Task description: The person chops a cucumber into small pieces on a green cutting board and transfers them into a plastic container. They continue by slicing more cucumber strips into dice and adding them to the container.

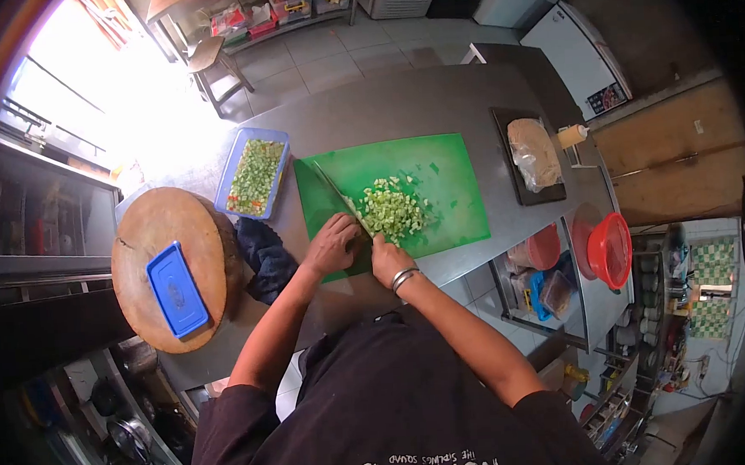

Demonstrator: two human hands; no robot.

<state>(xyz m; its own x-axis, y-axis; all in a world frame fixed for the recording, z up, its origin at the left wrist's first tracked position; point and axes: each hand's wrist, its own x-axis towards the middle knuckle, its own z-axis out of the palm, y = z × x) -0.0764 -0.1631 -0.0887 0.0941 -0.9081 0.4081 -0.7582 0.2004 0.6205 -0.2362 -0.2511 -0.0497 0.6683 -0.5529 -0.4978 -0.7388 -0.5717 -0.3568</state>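
Note:
A green cutting board lies on the grey steel counter and carries a pile of chopped pale-green vegetable pieces. A long knife lies at a slant across the board, just left of the pile, with its tip pointing away from me. My right hand, with metal bangles on the wrist, is closed at the near end of the knife, where the handle is. My left hand rests at the board's near edge. Its fingers are curled against the heel of the blade, and what they hold is hidden.
A blue tub of diced vegetables stands left of the board, with a dark cloth in front of it. Its blue lid lies on a round wooden block. A black tray with a bagged item is at the right. Red bowls sit beyond the counter's right end.

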